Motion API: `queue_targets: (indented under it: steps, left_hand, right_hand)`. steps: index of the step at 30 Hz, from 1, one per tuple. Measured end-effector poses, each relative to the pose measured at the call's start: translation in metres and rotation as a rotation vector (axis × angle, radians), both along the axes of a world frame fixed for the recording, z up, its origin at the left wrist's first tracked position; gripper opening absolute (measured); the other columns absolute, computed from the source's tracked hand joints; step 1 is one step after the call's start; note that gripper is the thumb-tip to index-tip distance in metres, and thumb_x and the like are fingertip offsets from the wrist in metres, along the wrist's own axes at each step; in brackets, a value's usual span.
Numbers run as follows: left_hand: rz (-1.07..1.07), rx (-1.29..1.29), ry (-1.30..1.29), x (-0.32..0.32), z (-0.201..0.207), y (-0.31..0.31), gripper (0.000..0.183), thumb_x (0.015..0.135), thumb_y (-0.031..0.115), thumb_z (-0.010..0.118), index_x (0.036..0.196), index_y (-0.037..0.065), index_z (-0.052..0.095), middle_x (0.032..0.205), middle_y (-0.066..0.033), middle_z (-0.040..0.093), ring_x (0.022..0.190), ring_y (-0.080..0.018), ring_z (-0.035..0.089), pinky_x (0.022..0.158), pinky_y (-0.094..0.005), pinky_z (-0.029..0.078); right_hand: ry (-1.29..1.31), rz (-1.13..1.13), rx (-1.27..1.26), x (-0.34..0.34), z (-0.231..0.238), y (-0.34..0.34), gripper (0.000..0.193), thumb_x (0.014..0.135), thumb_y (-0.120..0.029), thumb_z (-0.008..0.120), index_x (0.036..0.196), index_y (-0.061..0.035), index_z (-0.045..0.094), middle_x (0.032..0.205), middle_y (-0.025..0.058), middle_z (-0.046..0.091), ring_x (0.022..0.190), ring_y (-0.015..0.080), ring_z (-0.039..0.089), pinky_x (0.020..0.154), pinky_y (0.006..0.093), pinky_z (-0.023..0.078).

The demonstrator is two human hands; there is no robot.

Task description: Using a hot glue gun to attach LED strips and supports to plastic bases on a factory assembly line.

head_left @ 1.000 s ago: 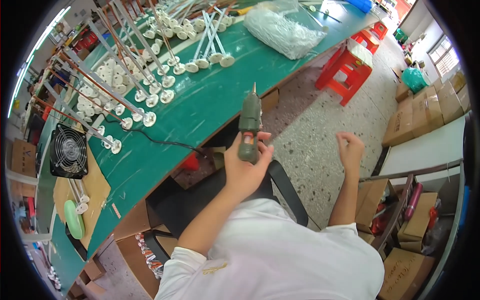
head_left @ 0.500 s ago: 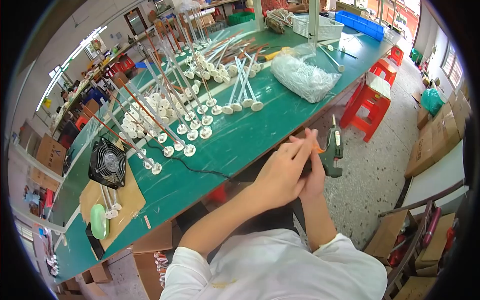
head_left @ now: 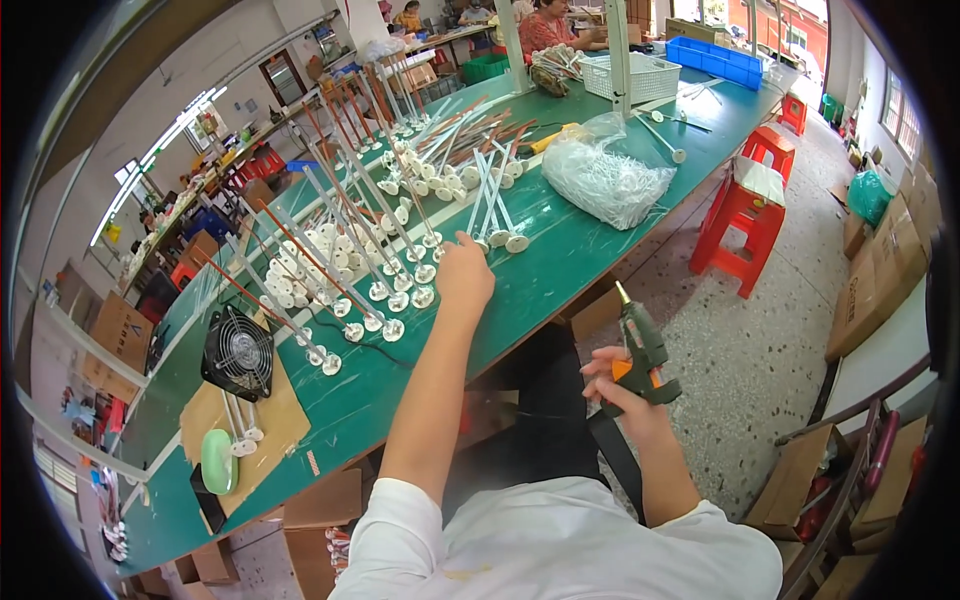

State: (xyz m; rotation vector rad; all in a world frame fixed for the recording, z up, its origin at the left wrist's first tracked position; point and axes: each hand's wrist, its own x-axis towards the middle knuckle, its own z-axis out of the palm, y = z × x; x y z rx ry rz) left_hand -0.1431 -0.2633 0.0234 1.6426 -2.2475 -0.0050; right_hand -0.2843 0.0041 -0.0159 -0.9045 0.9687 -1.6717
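Observation:
My left hand [head_left: 466, 272] reaches over the table beside the white round bases of several pale, crossed rods [head_left: 491, 205]. Its back faces up and its fingers are largely hidden, so I cannot tell whether it touches or grips a rod. Off the table's near edge, my right hand [head_left: 640, 412] holds a dark green glue gun [head_left: 643, 335] by its orange-trimmed handle, nozzle pointing up and away. Left of my left hand, several clear and brown rods stand upright on white discs [head_left: 393, 329]. A heap of loose white discs [head_left: 318, 245] lies behind them.
A black fan [head_left: 238, 352] and a green oval container [head_left: 219, 462] sit on cardboard at the left. A plastic bag of white pieces [head_left: 610, 180], a white basket [head_left: 630, 78] and a blue bin [head_left: 713, 60] are farther off. Red stools [head_left: 740, 225] line the right. Other people sit beyond.
My hands were together near the glue gun; they have parted. The left has moved up and left over the table to the rods. The right keeps the glue gun, now slightly lower.

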Motion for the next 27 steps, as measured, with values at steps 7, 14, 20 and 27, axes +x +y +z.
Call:
queue_targets:
  steps: [7, 14, 20, 27]
  left_hand:
    - [0.012, -0.161, -0.021, 0.004, -0.008, -0.009, 0.014, 0.084, 0.012, 0.058, 0.088, 0.0, 0.063, 0.087, -0.0183, 0.065, 0.082, -0.036, 0.066, 0.071, -0.043, 0.054]
    - [-0.109, -0.415, 0.337, 0.017, -0.017, 0.007, 0.026, 0.081, 0.016, 0.064, 0.097, -0.004, 0.063, 0.086, -0.0219, 0.065, 0.076, -0.0384, 0.063, 0.071, -0.0458, 0.05]
    - [-0.122, -0.184, 1.04, 0.026, 0.0, 0.092, 0.032, 0.086, 0.005, 0.066, 0.112, -0.012, 0.056, 0.095, -0.0151, 0.066, 0.093, -0.0208, 0.066, 0.085, -0.03, 0.052]
    - [-0.479, 0.617, 1.981, 0.082, 0.008, 0.188, 0.04, 0.095, 0.007, 0.052, 0.129, -0.011, 0.043, 0.124, -0.0277, 0.053, 0.111, -0.0361, 0.058, 0.082, -0.0314, 0.054]
  right_hand:
    - [0.268, -0.213, -0.143, 0.013, 0.002, 0.002, 0.038, 0.075, 0.005, 0.066, 0.112, -0.0026, 0.059, 0.108, 0.0098, 0.061, 0.088, 0.0145, 0.06, 0.072, 0.0289, 0.049]
    - [0.22, -0.141, -0.107, 0.012, -0.01, 0.004, 0.036, 0.078, 0.005, 0.065, 0.113, 0.0003, 0.06, 0.108, 0.0099, 0.065, 0.095, 0.0157, 0.063, 0.072, 0.0273, 0.05]
    - [0.283, -0.174, -0.222, 0.019, -0.01, 0.005, 0.035, 0.081, 0.004, 0.062, 0.115, 0.0015, 0.058, 0.112, 0.0134, 0.063, 0.099, 0.0164, 0.06, 0.08, 0.0286, 0.048]
    - [0.27, 0.084, -0.158, 0.034, 0.025, 0.028, 0.021, 0.079, 0.004, 0.06, 0.1, 0.0025, 0.062, 0.104, 0.0165, 0.064, 0.09, 0.0181, 0.062, 0.077, 0.0306, 0.05]
